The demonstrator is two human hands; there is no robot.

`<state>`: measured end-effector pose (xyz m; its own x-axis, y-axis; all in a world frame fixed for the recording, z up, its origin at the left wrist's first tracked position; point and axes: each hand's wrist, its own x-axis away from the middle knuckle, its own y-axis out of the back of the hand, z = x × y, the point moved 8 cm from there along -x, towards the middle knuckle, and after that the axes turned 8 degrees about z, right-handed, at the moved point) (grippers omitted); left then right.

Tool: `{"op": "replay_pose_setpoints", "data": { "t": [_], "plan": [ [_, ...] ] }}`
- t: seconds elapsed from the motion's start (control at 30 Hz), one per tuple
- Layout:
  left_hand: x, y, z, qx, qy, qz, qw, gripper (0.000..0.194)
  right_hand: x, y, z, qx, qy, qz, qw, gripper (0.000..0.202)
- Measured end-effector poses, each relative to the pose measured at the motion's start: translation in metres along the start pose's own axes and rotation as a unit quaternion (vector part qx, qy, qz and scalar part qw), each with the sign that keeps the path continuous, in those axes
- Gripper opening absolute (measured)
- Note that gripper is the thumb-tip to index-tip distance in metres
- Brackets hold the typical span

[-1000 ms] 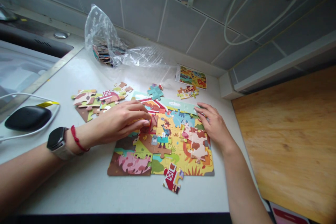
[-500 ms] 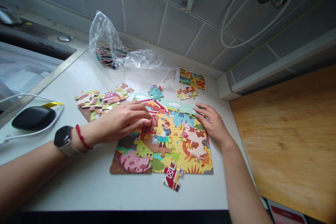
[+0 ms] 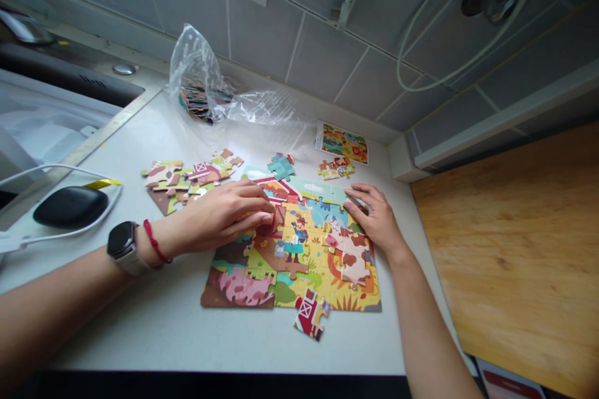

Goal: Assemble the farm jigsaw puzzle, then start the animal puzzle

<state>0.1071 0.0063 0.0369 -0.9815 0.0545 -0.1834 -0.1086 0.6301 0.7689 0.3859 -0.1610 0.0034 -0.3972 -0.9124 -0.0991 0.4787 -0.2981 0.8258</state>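
Note:
A farm-scene jigsaw puzzle [image 3: 322, 268] lies partly assembled on the counter, with some pieces stacked on top of others. My left hand [image 3: 236, 215] rests over its upper left, fingers curled and thumb close to them at a red barn puzzle piece [image 3: 277, 219]; the fingertips partly hide the contact. At the upper right edge, my right hand [image 3: 377, 219] lies with its fingers extended and apart, touching the puzzle's border beside the cow pieces [image 3: 352, 255]. A red barn piece [image 3: 309, 315] overlaps the front edge at an angle.
Loose pieces [image 3: 163, 174] lie left of the puzzle; a teal piece [image 3: 281, 167] and a small cluster [image 3: 337, 168] sit behind it. Farther back are a clear plastic bag [image 3: 196, 62] and a picture card [image 3: 345, 142]. A black device [image 3: 70, 207] with white cable is at left, a wooden board [image 3: 510, 243] at right.
The whole view has shifted slightly, so the scene sits a little farther right. Both hands stay at the same places on the puzzle, and no piece has visibly moved.

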Motion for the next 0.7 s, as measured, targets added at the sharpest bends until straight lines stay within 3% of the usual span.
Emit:
{"op": "replay_pose_setpoints", "data": {
  "t": [0.47, 0.7],
  "plan": [
    [0.001, -0.003, 0.004, -0.009, 0.012, 0.000, 1.000, 0.035, 0.003, -0.005, -0.003, 0.023, -0.006, 0.006, 1.000, 0.040],
    [0.004, -0.001, 0.012, -0.051, 0.044, -0.035, 0.997, 0.030, 0.004, -0.003, 0.005, 0.028, 0.010, -0.006, 1.000, 0.033]
  ]
}}
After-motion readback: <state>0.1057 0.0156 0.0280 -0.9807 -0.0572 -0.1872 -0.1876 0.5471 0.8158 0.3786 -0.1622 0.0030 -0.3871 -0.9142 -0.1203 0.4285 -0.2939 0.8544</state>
